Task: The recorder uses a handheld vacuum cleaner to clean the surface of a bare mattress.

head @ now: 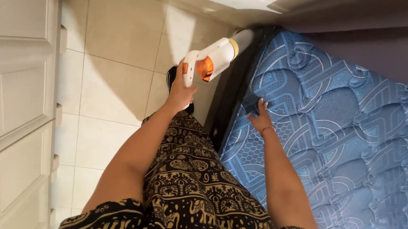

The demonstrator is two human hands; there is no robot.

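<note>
White and orange handheld vacuum (213,59) at upper centre, gripped by clenched left hand (181,92), long axis slanted up-right toward the blue mattress (335,132) edge; right hand (261,119), fingers spread flat on mattress, just right of it.

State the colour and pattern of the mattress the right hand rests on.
Blue, quilted with ornate scroll and geometric motifs: the mattress, clearest in the head view.

Home bedroom, blue quilted mattress (335,132), white wardrobe doors (17,79)
</note>
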